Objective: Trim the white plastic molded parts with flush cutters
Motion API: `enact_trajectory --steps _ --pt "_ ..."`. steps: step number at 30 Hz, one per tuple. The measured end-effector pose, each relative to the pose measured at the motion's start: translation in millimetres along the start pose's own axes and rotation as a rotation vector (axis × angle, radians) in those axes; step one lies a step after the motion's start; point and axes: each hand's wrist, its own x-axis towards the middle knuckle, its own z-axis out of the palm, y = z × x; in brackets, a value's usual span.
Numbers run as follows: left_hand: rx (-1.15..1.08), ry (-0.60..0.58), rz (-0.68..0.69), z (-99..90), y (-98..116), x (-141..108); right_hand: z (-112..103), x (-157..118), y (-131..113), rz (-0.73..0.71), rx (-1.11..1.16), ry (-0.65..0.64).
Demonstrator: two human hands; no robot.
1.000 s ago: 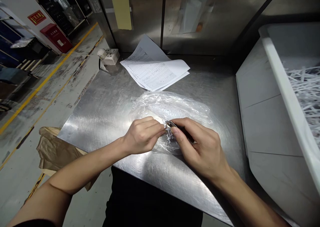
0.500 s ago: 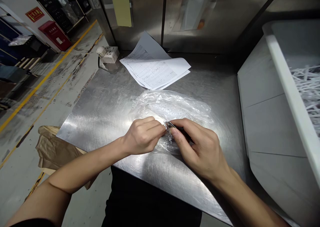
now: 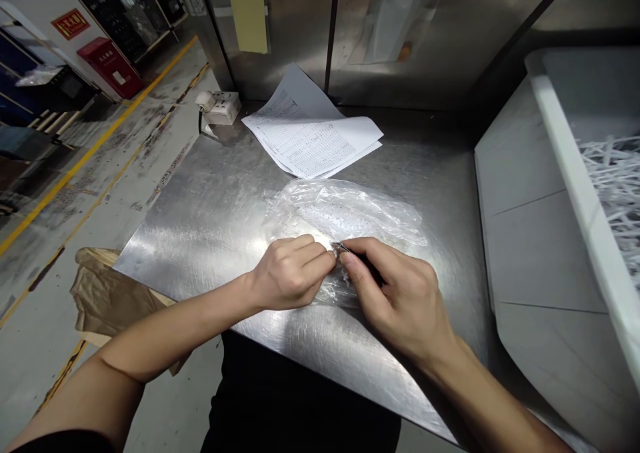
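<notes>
My left hand (image 3: pixel 295 273) is closed, its thumb and forefinger pinched on a small white plastic piece (image 3: pixel 345 277), mostly hidden by the fingers. Close beside it, my right hand (image 3: pixel 400 293) is wrapped round a small metal clipper (image 3: pixel 342 246). The clipper's silver tip points left and meets the white piece at the left fingertips; its darker body lies inside the right palm. Under both hands a clear plastic bag (image 3: pixel 370 206) lies spread on the metal table, with many tiny pale pieces visible inside it.
Printed sheets (image 3: pixel 315 140) lie behind the bag on the metal table (image 3: pixel 185 220). A power socket block (image 3: pixel 223 108) stands at the back left corner. To the right is a large white bin (image 3: pixel 540 240) with thin white strips. A brown paper bag (image 3: pixel 113 300) is below the left edge.
My left fingertips have shifted slightly right, closer to the clipper, and the white piece has moved a little right too. My right hand stays almost in place.
</notes>
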Motion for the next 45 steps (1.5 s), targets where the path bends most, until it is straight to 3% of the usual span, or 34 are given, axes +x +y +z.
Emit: enact_trajectory --steps 9,15,23,31,45 --pt "0.001 -0.023 0.019 1.3 3 1 -2 6 -1 0.292 0.098 -0.060" --pt "0.026 -0.031 0.017 1.8 4 1 1 8 5 0.367 0.171 -0.081" --pt "-0.054 0.089 -0.075 -8.8 -11 2 -13 12 22 0.287 0.182 -0.001" --pt "-0.326 0.152 -0.195 -11.2 -18 1 -9 8 14 0.033 0.101 0.008" --pt "-0.280 0.174 -0.194 -11.5 -15 3 -8 6 7 -0.021 0.073 0.017"
